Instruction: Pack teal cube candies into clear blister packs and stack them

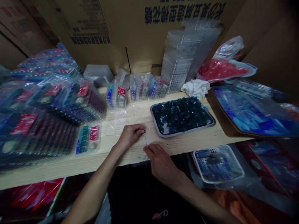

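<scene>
My left hand (pixel 131 134) is over the wooden table (pixel 130 119), its fingers pinched together around a small dark green piece near the fingertips. Just right of and below it, my right hand (pixel 161 160) has its fingers bent close together at a clear plastic tray (pixel 147 137); whatever those fingers grip is too blurred to make out. A grey-rimmed tray (pixel 187 132) full of dark teal wrapped pieces (pixel 181 113) lies to the right of both hands. On the left is a filled clear pack (pixel 87 139) with teal pieces, a blue item and a red card.
Stacks of filled packs (pixel 39 133) cover the left side. Empty clear trays (pixel 178 59) stand tall behind, beside crumpled white tissue (pixel 195 88) and a red bag (pixel 221 70). A box of blue packets (pixel 252 109) is at right, a white basket (pixel 218 165) below it.
</scene>
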Demonstrator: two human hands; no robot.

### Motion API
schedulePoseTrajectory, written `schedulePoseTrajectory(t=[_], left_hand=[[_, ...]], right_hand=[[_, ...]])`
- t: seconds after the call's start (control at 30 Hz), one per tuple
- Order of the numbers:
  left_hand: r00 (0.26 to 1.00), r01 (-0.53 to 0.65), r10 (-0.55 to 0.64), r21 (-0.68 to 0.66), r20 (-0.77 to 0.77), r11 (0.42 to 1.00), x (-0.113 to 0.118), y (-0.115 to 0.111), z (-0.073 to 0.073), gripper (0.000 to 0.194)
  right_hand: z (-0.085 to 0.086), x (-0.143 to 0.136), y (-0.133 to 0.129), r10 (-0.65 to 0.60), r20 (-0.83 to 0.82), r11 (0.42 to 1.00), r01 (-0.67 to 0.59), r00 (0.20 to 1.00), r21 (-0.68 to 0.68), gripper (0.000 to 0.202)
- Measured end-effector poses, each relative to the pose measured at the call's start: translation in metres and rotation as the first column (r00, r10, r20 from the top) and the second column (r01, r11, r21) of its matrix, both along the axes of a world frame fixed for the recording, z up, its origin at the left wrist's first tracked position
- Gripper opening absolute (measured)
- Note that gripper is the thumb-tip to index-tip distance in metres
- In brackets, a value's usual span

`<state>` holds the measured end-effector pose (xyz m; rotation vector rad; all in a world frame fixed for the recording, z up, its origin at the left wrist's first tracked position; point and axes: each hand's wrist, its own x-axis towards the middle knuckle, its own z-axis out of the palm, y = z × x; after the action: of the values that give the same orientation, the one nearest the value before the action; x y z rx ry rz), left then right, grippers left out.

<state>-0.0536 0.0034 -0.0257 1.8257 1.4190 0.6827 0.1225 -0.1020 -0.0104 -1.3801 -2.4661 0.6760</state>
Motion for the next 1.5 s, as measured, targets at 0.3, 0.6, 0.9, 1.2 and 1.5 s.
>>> schedulePoseTrajectory(t=[0.3,0.6,0.9,1.2,1.5], left_hand=[[0.976,0.035,-0.007,-0.123,0.219,0.992,-0.006,0.003,-0.01,0.028],[0.946,-0.052,0.097,-0.151,0.308,0.987,0.002,0.003,-0.016,0.026],[0.985,0.123,-0.131,0.07,0.117,0.99,-0.003,0.005,-0.013,0.016],[0.99,0.121,-0.098,0.267,-0.097,0.956,-0.001,-0.018,-0.017,0.026],[0.942,0.245,-0.151,0.306,-0.3,0.92,-0.005,-0.021,-0.015,0.023]], right_hand=[[0.004,0.001,0.008,0.01,0.029,1.0,-0.009,1.0,-0.024,0.043],[0.004,0.003,0.005,0.012,0.006,0.999,-0.012,1.0,-0.052,0.05],[0.004,0.003,0.005,0.014,0.017,0.999,-0.013,1.0,-0.046,0.053],[0.0,0.002,0.004,0.013,0.004,0.999,-0.013,1.0,-0.043,0.054],[-0.001,0.002,0.004,0.004,0.016,0.999,-0.003,1.0,-0.036,0.053]])
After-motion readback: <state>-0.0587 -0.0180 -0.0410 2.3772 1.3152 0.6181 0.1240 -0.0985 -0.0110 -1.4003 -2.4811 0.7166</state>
